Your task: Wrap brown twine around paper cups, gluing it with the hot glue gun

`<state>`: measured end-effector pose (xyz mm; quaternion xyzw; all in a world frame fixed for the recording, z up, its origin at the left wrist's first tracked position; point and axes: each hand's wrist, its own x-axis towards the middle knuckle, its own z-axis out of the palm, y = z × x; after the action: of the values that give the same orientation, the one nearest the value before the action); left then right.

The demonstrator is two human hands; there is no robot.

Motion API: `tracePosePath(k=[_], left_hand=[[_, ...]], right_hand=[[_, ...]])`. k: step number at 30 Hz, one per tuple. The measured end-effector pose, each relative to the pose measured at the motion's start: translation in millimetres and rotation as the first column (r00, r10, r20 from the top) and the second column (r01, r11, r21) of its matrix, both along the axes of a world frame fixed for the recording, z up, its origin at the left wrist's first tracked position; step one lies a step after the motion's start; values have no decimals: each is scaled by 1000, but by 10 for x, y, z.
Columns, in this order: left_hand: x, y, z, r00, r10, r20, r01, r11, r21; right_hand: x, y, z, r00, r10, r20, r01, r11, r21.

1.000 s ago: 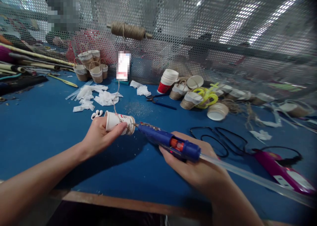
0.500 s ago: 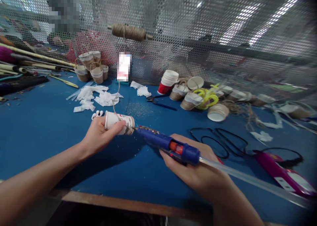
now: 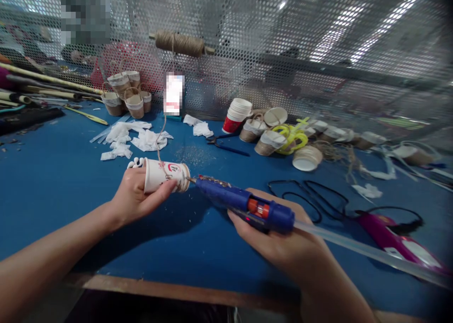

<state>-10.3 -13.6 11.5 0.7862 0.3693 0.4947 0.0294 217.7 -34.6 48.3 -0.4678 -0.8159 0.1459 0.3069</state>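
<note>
The left hand (image 3: 130,198) is closed on one white paper cup (image 3: 161,169) left of the frame's centre, fingers in at its mouth and thumb pressed outside near the base. The cup lies on its side in the air, mouth to the left, and a single strand of twine (image 3: 158,146) runs up from it.

The right hand (image 3: 283,247), lower right of centre, is wrapped round one blue glue gun (image 3: 226,194). Its nozzle points at the cup's base; I can't tell if they touch. One clear glue stick (image 3: 350,247) trails from its back end. The two hands are apart.

I count one spool of twine (image 3: 180,43) at the top, five little twine-wrapped baskets (image 3: 134,108) bunched upper left, one stack of paper cups (image 3: 233,120) right of centre, one pair of pliers (image 3: 231,149) just below that, and one purple power strip (image 3: 375,228) lower right.
</note>
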Motion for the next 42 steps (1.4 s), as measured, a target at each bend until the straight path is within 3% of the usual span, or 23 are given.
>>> tracePosePath(k=[14, 21, 24, 29, 35, 42], left_hand=[[7, -9, -9, 992, -76, -99, 89, 986, 140], [5, -3, -1, 980, -93, -174, 137, 957, 256], [6, 4, -6, 975, -67, -210, 128, 948, 292], [-14, 14, -24, 987, -92, -131, 114, 979, 170], [0, 6, -7, 999, -32, -29, 32, 999, 12], [37, -3, -8, 989, 33, 143, 4, 969, -247]], right_hand=[[19, 3, -55, 1000, -22, 1, 22, 998, 67], [26, 6, -57, 999, -50, -15, 49, 998, -29], [47, 12, -94, 998, -65, -26, 65, 998, -8], [48, -7, -90, 999, -45, -7, 45, 999, -9], [11, -28, -21, 999, -45, 6, 46, 998, -51], [-27, -25, 30, 1000, 0, 25, 1, 998, -69]])
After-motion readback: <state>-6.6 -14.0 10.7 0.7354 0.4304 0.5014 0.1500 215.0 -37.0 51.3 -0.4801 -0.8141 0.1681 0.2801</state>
